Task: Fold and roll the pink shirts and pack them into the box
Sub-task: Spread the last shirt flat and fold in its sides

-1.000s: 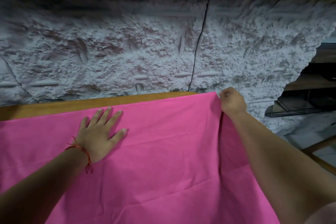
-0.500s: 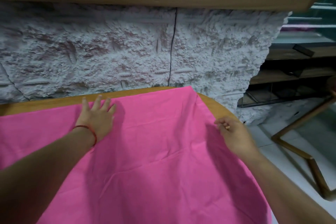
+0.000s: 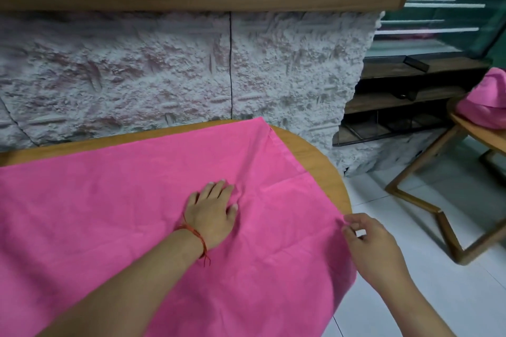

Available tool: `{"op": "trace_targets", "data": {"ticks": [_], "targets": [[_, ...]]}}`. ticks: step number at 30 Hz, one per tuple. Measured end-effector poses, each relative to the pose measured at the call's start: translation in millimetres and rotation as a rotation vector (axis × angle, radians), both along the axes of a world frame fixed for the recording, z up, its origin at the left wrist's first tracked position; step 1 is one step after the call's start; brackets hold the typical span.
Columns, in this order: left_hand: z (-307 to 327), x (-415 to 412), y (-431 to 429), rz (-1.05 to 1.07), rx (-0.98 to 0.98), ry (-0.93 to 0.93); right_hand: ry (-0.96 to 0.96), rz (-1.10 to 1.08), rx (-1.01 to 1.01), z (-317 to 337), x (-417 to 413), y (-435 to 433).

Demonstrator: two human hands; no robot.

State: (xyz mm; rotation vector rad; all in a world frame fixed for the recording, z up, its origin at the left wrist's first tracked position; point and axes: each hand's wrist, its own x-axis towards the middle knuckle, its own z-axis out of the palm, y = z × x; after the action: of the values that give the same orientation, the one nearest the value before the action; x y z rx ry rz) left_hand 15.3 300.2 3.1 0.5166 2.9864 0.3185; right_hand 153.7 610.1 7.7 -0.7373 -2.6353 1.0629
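the left hand (image 3: 210, 213), flat and spread, pins the pink shirt (image 3: 109, 213) to the tabletop (image 3: 323, 172), likely so the right hand (image 3: 367, 241), curled at its edge, grip unclear, can pull it taut.

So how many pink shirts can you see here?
2: one pink shirt spread on the near table, one bunched pink heap on the side table at right; that heap may hide more.

The shirt (image 3: 109, 213) lies on the table (image 3: 317, 161) before the wall (image 3: 137, 76).
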Motion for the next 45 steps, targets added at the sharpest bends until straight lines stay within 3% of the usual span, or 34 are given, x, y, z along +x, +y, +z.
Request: {"op": "trace_targets", "data": {"ticks": [7, 14, 21, 28, 33, 39, 45], "targets": [[-7, 11, 1, 0.016, -0.036, 0.001, 0.081, -0.083, -0.541, -26, 54, 3], [-3, 15, 4, 0.017, -0.068, -0.003, 0.053, -0.014, -0.716, -31, 68, 7], [-4, 14, 4, 0.022, -0.075, -0.004, 0.007, 0.142, -0.686, -32, 77, 26], [-7, 5, -1, 0.016, -0.085, -0.032, 0.312, 0.018, -0.607, -13, 94, 39], [-1, 3, 1, 0.063, -0.141, -0.087, 0.349, -0.064, -0.542, -12, 92, 42], [6, 0, 2, 0.042, -0.167, -0.133, 0.206, -0.093, -0.528, -20, 87, 47], [2, 11, -5, 0.001, -0.039, 0.002, 0.304, -0.100, -0.423, -2, 89, 49]]}}
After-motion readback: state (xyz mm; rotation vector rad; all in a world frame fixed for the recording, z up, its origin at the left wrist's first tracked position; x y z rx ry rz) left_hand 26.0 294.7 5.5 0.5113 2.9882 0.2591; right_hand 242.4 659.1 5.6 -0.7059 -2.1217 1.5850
